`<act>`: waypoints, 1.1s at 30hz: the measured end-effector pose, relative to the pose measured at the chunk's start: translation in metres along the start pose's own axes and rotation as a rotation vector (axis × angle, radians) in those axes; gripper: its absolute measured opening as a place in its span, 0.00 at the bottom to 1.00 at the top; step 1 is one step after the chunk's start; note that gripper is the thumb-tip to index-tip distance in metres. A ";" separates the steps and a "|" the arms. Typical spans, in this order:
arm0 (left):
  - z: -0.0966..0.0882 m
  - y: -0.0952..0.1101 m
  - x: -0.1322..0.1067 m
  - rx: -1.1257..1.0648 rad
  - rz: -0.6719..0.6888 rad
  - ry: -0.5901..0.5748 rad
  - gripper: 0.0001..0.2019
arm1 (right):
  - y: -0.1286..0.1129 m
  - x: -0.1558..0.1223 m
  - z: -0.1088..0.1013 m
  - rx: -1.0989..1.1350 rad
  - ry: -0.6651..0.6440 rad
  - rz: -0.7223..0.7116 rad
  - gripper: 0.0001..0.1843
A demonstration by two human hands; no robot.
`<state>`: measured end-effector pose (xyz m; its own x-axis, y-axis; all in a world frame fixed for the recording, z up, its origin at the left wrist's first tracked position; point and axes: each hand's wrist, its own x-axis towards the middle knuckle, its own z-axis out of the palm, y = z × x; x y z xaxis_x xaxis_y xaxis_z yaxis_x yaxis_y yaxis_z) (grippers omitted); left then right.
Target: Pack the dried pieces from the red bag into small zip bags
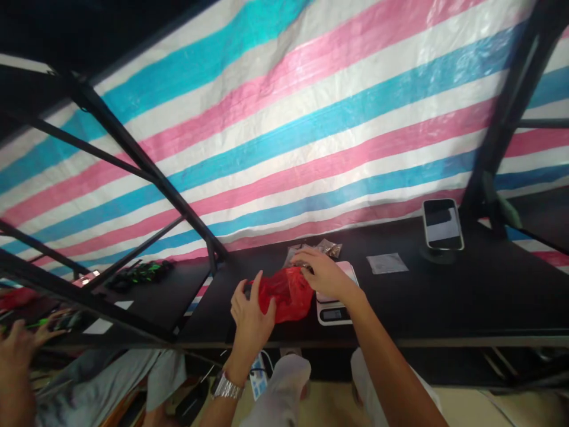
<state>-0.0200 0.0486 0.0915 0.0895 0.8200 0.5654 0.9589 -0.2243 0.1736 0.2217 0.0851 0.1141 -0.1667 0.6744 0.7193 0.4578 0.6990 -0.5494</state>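
A crumpled red plastic bag (291,299) lies on the black table in front of me, its mouth partly spread. My left hand (252,308) grips the bag's left side, thumb and fingers apart around its edge. At the bag's upper right, my right hand (326,274) curls its fingers over the rim; their tips are partly hidden. Beneath my right wrist sits a white kitchen scale (334,314) with a dark display. Just beyond my right fingers lie small clear packets with brown contents (329,247).
A flat clear packet (386,263) and a phone propped on a stand (442,224) are to the right. Black frame posts (146,166) stand at both sides before a striped sheet (311,148). Another person's hands (26,344) work at the left near dark green-marked items (142,271).
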 end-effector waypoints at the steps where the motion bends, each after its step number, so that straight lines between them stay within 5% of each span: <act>1: -0.003 0.003 -0.009 0.008 0.001 0.038 0.30 | 0.002 -0.004 -0.004 -0.021 0.077 0.011 0.22; 7: 0.004 0.019 -0.054 0.017 0.060 0.118 0.24 | 0.004 -0.059 -0.011 -0.280 0.629 0.115 0.15; 11: 0.026 0.042 -0.079 -0.008 0.045 0.223 0.22 | -0.009 -0.100 0.001 -0.412 0.804 0.081 0.13; 16: 0.042 0.081 -0.124 -0.105 0.039 0.261 0.21 | -0.019 -0.145 0.010 -0.467 0.847 0.054 0.09; 20: 0.041 0.091 -0.151 -0.210 -0.144 0.207 0.22 | -0.030 -0.195 0.009 -0.501 0.895 0.159 0.09; 26: 0.019 0.072 -0.166 -0.332 -0.334 0.223 0.21 | -0.095 -0.267 0.005 -0.508 0.752 0.303 0.06; 33: -0.005 0.032 -0.149 -0.451 -0.413 0.200 0.19 | -0.142 -0.269 -0.005 -0.514 0.656 0.294 0.07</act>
<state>-0.0035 -0.0829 0.0167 -0.3564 0.7820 0.5113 0.6923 -0.1465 0.7066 0.2059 -0.1968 0.0010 0.4821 0.4273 0.7648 0.7656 0.2188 -0.6049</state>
